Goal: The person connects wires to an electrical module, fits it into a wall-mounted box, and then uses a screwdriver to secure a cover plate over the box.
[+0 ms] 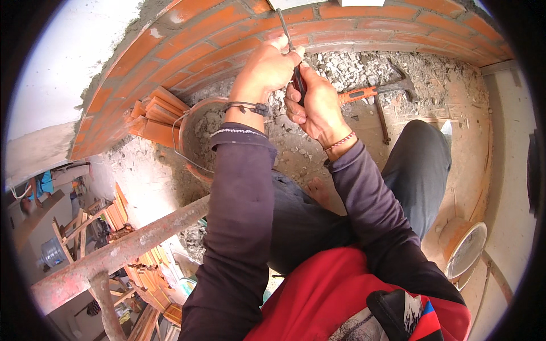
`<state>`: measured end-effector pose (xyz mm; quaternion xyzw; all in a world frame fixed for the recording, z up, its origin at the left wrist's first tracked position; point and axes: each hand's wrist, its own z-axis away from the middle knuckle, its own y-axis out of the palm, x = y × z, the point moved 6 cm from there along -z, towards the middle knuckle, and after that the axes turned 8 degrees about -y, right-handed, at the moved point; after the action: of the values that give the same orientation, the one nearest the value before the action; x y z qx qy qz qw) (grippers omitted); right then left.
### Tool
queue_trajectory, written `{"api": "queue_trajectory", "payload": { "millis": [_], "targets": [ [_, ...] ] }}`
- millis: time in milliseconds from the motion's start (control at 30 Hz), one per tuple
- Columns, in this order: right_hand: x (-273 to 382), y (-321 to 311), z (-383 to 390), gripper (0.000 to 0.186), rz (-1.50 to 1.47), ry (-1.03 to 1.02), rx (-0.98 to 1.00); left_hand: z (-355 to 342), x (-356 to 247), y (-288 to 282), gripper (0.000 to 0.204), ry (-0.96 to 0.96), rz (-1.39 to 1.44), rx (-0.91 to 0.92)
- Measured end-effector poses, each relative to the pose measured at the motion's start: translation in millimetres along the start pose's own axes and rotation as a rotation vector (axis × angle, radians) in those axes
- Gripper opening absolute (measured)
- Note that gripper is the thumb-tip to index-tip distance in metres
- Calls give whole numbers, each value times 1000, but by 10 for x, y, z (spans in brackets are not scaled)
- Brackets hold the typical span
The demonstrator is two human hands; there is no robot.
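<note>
With both arms stretched forward, I hold a long screwdriver (284, 24) up against the orange brick wall (227, 29). My right hand (318, 105) is wrapped round its dark handle. Further up, my left hand (263, 71) is closed about the metal shaft, its fingertips on either side. The shaft points up and slightly left, and its tip is near a white edge at the top of the view; whether they touch I cannot tell. Beside my right hand a claw hammer (358, 95) with an orange handle lies on the rubble.
Broken mortar (347, 65) lies along the wall's foot. A bucket (182, 139) of rubble stands left of my arms, by stacked bricks (156, 116). A thin metal rod (382, 119) lies below the hammer. A rusty pipe (125, 244) crosses lower left; another bucket (465, 247) lies right.
</note>
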<state>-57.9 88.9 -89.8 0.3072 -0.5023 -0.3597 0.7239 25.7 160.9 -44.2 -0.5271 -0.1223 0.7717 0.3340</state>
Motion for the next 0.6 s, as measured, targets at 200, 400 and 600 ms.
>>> {"api": "queue_trajectory", "payload": {
  "millis": [200,400,600],
  "targets": [
    [-37,-73,-30,33,-423,74,136,153,-176,83,66,-137,123,90],
    [316,87,123,37,1179,-459,-325,-34,-29,32,60,-52,155,-28],
    [-13,-225,-140,33,445,-225,-145,18,-40,127,65,-140,375,93]
  ]
}}
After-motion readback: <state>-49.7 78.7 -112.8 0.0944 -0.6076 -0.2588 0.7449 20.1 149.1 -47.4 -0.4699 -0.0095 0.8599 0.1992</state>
